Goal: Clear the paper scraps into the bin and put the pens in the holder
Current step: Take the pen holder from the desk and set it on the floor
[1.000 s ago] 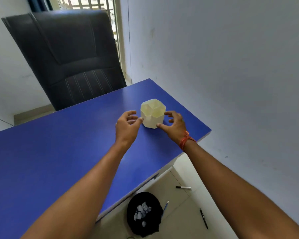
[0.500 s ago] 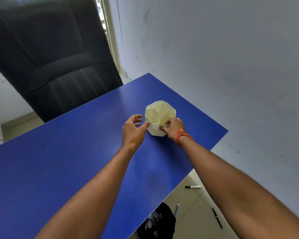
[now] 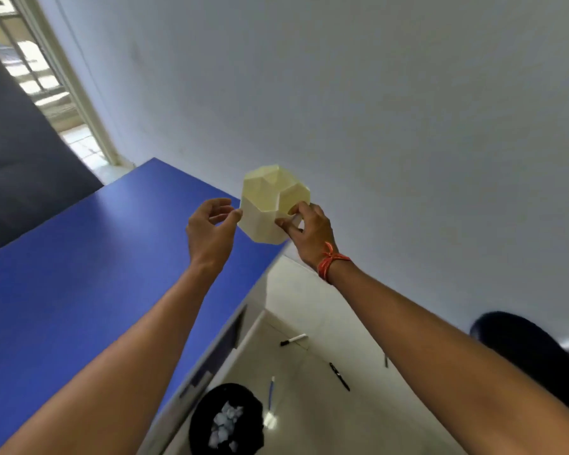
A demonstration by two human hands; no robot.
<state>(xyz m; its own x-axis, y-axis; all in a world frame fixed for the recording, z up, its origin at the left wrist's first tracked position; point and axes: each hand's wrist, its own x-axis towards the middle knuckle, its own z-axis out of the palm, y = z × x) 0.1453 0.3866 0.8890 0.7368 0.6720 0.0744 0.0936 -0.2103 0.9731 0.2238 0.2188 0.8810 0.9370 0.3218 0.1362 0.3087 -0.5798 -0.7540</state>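
Gripping holder point(image 3: 270, 205) at frame centre: right hand point(image 3: 309, 236) pinches its rim; left hand point(image 3: 211, 231), fingers loosely curled, thumb touching its side.

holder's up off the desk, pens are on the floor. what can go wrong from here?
1. The holder is pinched mainly by the right hand; the left hand only touches its side with fingertips, so it may slip.
2. It is tilted above the desk corner, so a drop could reach the floor.
3. The pens lie loose beside the bin, underfoot.
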